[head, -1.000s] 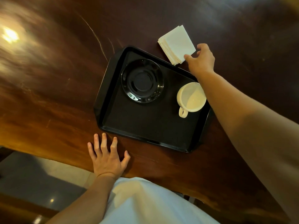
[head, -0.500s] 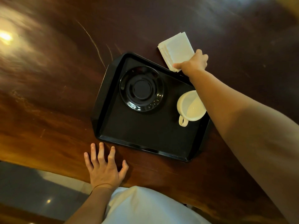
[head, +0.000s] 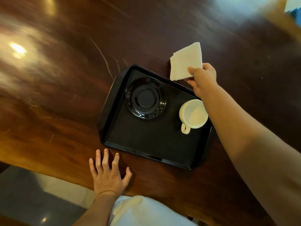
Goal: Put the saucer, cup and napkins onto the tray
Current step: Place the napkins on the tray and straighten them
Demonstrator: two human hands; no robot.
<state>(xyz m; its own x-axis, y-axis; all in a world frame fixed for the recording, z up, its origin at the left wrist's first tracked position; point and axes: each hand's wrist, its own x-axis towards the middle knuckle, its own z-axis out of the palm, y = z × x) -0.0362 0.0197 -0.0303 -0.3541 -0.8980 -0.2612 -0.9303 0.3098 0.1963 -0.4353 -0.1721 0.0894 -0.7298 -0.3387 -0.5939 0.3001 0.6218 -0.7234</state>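
The right hand [head: 204, 79], arm extended, pinches the white folded paper napkins [head: 185, 61] above the black rectangular plastic tray's [head: 114, 101] far rim. The left hand [head: 108, 175] rests flat, fingers spread, on the wooden table [head: 57, 95].

The single head-worn camera looks steeply down from close above the near edge of a wooden table [head: 68, 98], with a black tray [head: 114, 101] right of centre.

Both forearms are bare to the frame edge, without sleeves. Left hand [head: 107, 175] and right hand [head: 202, 77]: no rings, watch or gloves visible. White garment [head: 146, 212] covers the torso.
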